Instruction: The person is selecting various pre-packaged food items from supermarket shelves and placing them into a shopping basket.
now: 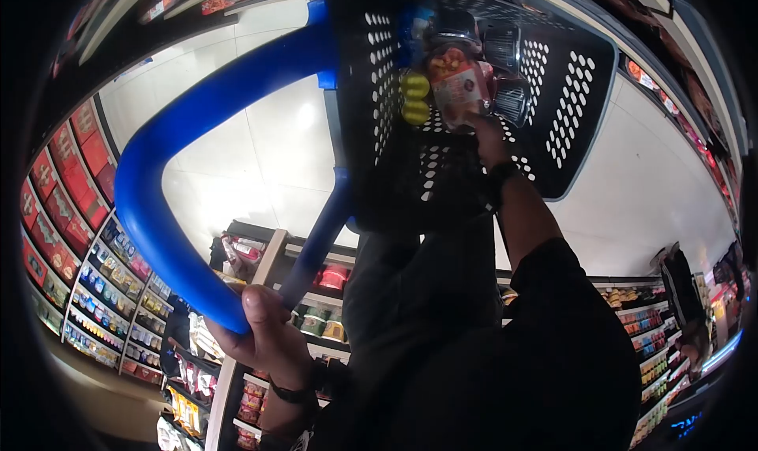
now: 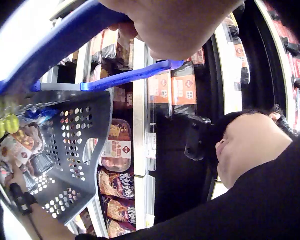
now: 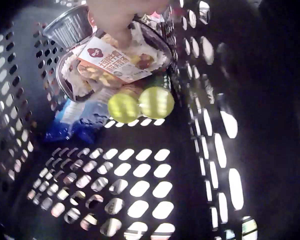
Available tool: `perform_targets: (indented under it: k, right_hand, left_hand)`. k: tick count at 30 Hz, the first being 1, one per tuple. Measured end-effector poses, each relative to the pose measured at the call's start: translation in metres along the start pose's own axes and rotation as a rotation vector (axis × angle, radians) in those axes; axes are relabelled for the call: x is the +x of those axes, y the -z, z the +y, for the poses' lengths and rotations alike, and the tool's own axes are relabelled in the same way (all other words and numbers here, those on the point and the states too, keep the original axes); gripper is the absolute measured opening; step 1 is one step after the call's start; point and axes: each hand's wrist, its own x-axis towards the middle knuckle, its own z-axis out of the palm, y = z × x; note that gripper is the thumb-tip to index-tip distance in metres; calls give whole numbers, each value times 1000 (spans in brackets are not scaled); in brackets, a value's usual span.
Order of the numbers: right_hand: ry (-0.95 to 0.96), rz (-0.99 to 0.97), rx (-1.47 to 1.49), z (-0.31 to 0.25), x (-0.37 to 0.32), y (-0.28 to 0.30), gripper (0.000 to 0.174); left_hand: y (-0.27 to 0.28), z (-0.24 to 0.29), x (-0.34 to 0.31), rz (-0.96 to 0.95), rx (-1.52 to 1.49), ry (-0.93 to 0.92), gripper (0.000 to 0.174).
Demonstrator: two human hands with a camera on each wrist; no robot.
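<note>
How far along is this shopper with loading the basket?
Already in the basket: two yellow-green round items, a blue packet and a clear tub. In hand: the right hand holds a sealed meal tray inside it, while the left hand grips the blue handle. Left: letting go of the tray.

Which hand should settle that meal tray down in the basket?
Right. The right hand is already on the meal tray inside the basket; the left hand grips the blue handle and carries the basket, so it looks tied up.
</note>
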Motion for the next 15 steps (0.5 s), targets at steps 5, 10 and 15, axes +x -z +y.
perform_targets:
  k: [5,10,15]
  right_hand:
    - [-224,463,58,-7,14,-25,21]
    - [-191,387,260,-23,18,-21,43]
    - [-75,256,-283,-55,24,-25,73]
  left_hand:
    - [0,0,-2,63,8,38,19]
    - [4,-7,-2,87,26,48,19]
    - [0,-3,-2,78,-13,41,19]
